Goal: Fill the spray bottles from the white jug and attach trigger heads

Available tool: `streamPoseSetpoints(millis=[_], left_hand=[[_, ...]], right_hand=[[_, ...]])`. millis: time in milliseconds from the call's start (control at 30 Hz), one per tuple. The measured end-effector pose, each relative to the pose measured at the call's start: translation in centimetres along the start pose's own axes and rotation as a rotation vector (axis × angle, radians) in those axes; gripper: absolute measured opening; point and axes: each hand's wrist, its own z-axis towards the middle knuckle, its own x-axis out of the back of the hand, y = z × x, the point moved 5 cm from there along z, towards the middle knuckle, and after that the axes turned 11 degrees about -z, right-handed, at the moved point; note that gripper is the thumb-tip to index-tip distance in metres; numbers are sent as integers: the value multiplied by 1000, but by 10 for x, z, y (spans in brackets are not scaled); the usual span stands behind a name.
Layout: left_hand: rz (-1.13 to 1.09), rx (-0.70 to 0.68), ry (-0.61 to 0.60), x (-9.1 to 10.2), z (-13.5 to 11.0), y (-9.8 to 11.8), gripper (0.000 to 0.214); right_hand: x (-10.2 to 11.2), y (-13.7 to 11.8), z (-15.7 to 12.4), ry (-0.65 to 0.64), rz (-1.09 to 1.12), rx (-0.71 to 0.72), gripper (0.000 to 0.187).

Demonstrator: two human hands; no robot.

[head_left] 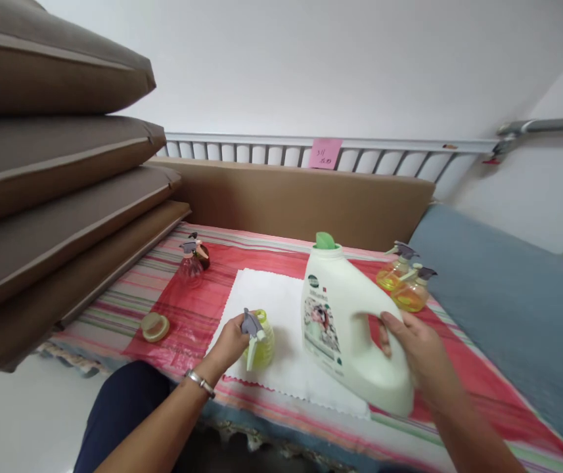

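My right hand [416, 345] grips the handle of a large pale green detergent jug [355, 328], its fingers through the handle hole. The jug is uncapped, with a green pour spout [325, 241] at its mouth. In my left hand [232, 343] is a grey and white trigger sprayer head [250, 325], pinched by the fingers. Partly behind the sprayer head stands a small yellow-green bottle [265, 345] with an open neck. Both the bottle and the jug are over a white cloth [288, 355]; whether the jug's base touches it cannot be told.
A pale round cap [155, 326] lies on the red striped cloth [177, 309] at left. Behind it stand spray bottles [191, 266]. Two more spray bottles [412, 292] with yellow liquid are at right. Stacked brown cushions [64, 151] rise at left; a long cushion [281, 200] lines the back.
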Motion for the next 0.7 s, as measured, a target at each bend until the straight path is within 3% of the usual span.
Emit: streamPoseSetpoints(millis=[200,400,567,700], left_hand=[[30,64,91,3,1,5,43],[69,135,181,8,2,7,46],[55,114,251,16,-5,1,57],[17,59,314,20,-10,12,52]], right_hand=[[-38,13,34,292,70,87,33],[-59,47,51,329,36,71,34],[-54,59,50,258,21,145,35],[-23,44,36,413,41,203,33]])
